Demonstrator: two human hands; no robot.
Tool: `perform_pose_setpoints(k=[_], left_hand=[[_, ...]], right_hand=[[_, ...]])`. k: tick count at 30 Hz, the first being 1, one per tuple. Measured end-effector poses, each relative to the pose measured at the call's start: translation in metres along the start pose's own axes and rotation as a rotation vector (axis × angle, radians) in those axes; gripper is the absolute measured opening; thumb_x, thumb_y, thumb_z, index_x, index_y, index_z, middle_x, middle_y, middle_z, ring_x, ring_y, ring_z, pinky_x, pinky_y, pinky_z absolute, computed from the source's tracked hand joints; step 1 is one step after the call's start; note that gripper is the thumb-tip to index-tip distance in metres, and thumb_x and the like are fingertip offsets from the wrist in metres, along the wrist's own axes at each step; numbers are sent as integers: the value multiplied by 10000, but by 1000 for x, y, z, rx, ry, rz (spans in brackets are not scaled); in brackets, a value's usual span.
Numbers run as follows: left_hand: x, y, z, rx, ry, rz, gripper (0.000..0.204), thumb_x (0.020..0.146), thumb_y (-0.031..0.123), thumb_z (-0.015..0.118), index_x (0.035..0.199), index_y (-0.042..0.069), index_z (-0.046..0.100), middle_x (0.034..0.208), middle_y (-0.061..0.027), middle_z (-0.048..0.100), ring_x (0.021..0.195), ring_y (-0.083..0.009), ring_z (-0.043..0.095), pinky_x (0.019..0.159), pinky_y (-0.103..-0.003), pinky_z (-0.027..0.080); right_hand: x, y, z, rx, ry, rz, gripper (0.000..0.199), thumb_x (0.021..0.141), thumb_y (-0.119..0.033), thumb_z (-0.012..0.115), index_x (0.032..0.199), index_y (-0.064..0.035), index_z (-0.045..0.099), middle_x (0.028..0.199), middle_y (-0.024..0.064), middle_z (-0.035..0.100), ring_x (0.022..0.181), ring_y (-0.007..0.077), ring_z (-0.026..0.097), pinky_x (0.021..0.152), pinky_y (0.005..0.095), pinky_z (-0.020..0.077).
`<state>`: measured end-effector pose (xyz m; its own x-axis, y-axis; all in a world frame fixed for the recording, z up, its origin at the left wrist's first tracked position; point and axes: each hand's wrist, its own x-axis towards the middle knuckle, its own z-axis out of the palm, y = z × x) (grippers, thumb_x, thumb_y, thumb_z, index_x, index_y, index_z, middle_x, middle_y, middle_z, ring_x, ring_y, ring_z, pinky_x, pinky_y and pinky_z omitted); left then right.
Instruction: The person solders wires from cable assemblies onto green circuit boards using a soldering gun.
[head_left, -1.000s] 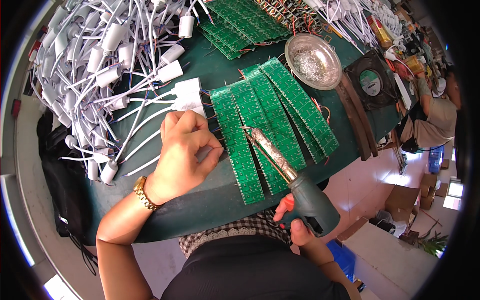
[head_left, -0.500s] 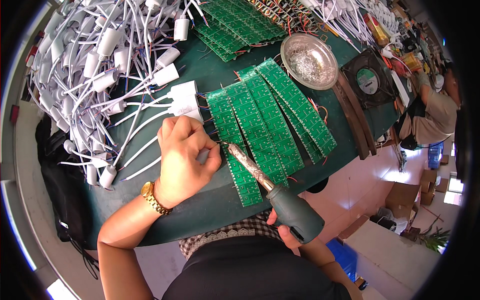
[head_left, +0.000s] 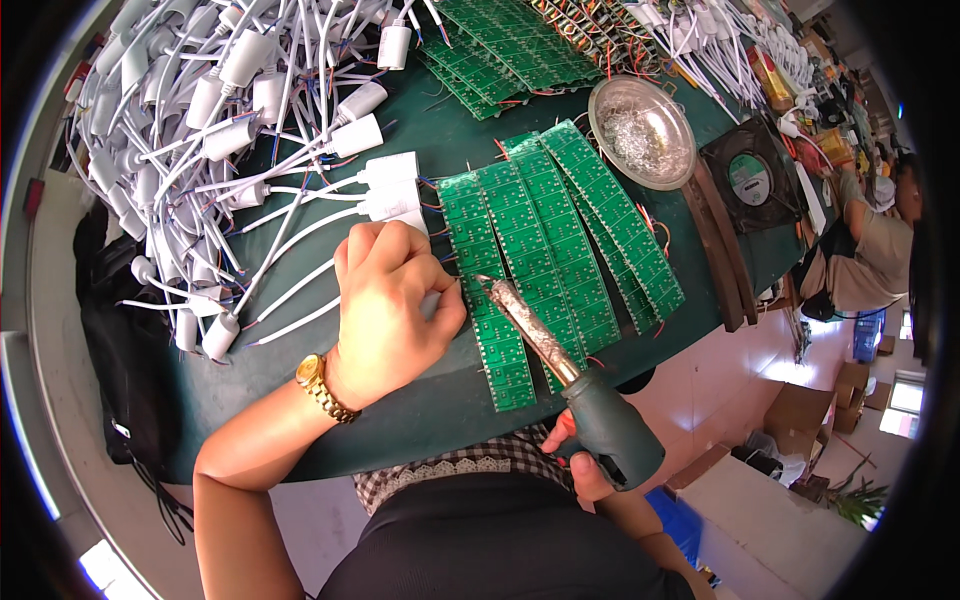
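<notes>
Blocked upper left by tangled white cabled sockets (head_left: 246,58); hemmed in upper right by metal dish (head_left: 670,166) and black fan (head_left: 750,180). Barred over green circuit boards (head_left: 519,215) by soldering iron (head_left: 592,408), slanting up-left from right hand (head_left: 590,479) to just beside left hand (head_left: 393,305). Passable along bare tabletop (head_left: 242,388) at front left, between sockets and left forearm (head_left: 268,432); tight between boards and brown bars (head_left: 709,250).
</notes>
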<state>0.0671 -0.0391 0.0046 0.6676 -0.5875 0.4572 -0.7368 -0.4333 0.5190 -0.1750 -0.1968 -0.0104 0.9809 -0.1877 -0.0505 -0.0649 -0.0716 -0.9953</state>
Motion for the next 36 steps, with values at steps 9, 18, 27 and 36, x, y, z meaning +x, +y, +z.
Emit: perform_pose_setpoints(k=[9,18,27,36], left_hand=[[1,0,-1,-3,-3,19,136,628,42,720,683,78,600,865,-44,519,860,-270,483,795,-401,367],[2,-3,-21,60,-134,90,171,674,35,720,810,76,626,941,-65,541,864,-285,503,775,-406,406],[23,-74,-89,679,-355,-361,221,792,63,586,979,13,479,773,-169,623,735,-372,635,643,-455,511],[49,-35,-156,-469,192,-318,195,868,13,514,1045,-23,590,801,-36,593,676,-93,542,635,-271,460]], right_hand=[[8,-11,8,173,115,8,598,901,-457,613,1278,-22,454,922,132,582,707,210,614,624,330,515],[6,-9,9,124,127,-62,561,910,-413,585,1253,15,467,919,148,604,692,201,610,613,316,518],[6,-8,10,143,174,-137,525,929,-393,557,1225,34,485,881,147,607,664,184,600,575,293,503],[3,-7,9,137,227,-115,562,916,-436,581,1237,12,471,921,133,603,685,186,607,599,302,520]])
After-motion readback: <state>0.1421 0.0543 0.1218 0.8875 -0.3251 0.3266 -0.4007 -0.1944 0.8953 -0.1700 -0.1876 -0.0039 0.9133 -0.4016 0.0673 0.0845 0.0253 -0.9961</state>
